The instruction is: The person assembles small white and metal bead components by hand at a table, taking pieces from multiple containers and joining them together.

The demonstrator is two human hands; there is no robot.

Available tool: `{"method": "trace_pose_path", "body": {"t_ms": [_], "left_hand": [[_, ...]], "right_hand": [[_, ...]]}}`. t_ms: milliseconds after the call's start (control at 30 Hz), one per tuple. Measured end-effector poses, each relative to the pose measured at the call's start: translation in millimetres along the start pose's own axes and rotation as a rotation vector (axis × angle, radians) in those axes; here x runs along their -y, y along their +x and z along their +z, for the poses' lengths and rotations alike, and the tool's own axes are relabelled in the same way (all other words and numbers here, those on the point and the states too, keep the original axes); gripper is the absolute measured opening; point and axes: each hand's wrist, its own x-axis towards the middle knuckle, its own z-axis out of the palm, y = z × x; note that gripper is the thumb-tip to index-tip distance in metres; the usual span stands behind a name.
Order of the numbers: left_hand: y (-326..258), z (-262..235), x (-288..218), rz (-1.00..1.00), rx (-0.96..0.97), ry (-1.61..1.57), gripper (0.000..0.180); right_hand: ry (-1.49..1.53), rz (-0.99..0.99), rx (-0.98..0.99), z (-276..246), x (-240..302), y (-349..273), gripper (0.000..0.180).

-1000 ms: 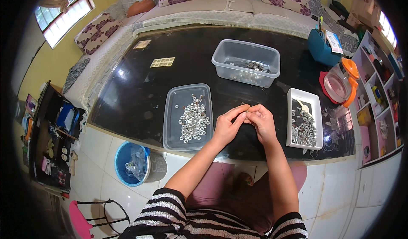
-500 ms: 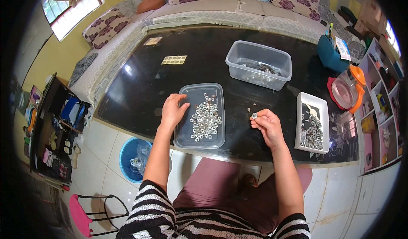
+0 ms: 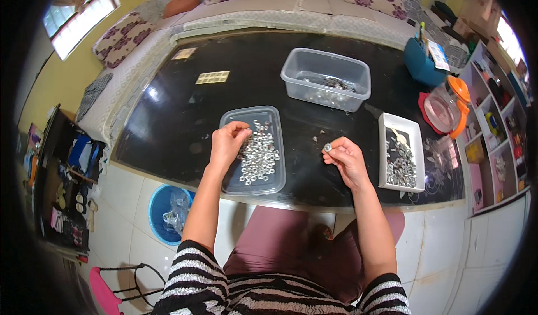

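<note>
My left hand (image 3: pixel 227 146) is over the left side of a shallow clear plastic lid (image 3: pixel 231 184), thumb and fingertips brought together at the edge of a heap of small silvery metal nuts (image 3: pixel 260 155). Whatever lies between those fingertips is too small to make out. Above the black table, my right hand (image 3: pixel 348 159) pinches a single round metal nut (image 3: pixel 328 147) between thumb and forefinger, its ring face showing. A few tiny dark bits (image 3: pixel 318 136) lie on the tabletop just beyond that hand.
A deep clear plastic tub (image 3: pixel 358 98) with metal pieces stands farther back. To the right are a white box (image 3: pixel 383 147) of metal parts and a clear jug (image 3: pixel 441 113) with an orange lid. A blue bucket (image 3: pixel 158 225) sits on the floor left.
My left hand has moved in over the nuts and its fingertips have come together. The right hand still holds its nut, now turned a little. The whole view has shifted slightly.
</note>
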Motion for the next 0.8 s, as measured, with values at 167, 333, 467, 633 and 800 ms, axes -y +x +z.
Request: {"method": "trace_pose_path", "body": {"t_ms": [167,333,467,633,800], "left_hand": [[-14.0,57.0,-48.0,0.173,0.131,-0.299,0.012],[-21.9,125.9,-65.0,0.114,0.247,-0.549,0.016],[-25.4,146.9,-69.2,0.088,0.300,-0.609,0.017],[-30.8,156.9,-60.9,0.067,0.337,-0.644,0.018],[-32.2,158.8,-61.3,-0.096,0.361,-0.762,0.018]], "right_hand": [[0.028,-0.035,0.001,-4.7,2.2,0.6,0.008],[-0.044,-0.084,-0.080,-11.4,8.7,-2.4,0.008],[-0.089,-0.139,-0.121,-22.0,7.9,-2.0,0.008],[-0.124,-0.142,-0.153,-26.6,-1.4,2.5,0.009],[-0.208,-0.164,-0.176,-30.7,-8.0,6.1,0.010]]}}
